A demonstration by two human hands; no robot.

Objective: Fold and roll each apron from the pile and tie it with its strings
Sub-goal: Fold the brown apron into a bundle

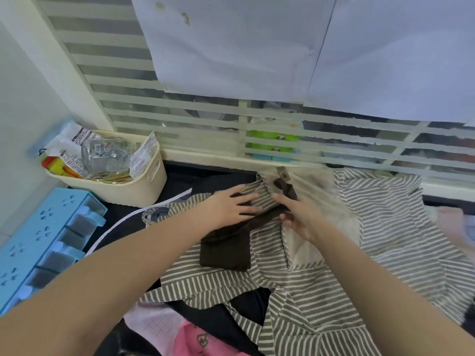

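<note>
A grey and white striped apron (pixel 385 227) lies spread over the dark counter, its upper part bunched near the wall. A dark brown strap (pixel 226 245) runs across it, ending in a folded brown patch. My left hand (pixel 231 208) lies flat on the striped cloth, fingers straight and spread, beside the strap. My right hand (pixel 298 214) has its fingers curled round the brown strap near the apron's top. A pink apron (pixel 190 337) shows under the striped one at the near edge.
A cream basket (pixel 144 186) with packets and a glass jar stands at the back left. A blue plastic organiser (pixel 46 242) lies along the left edge. A slatted window (pixel 257 124) with paper sheets runs behind the counter.
</note>
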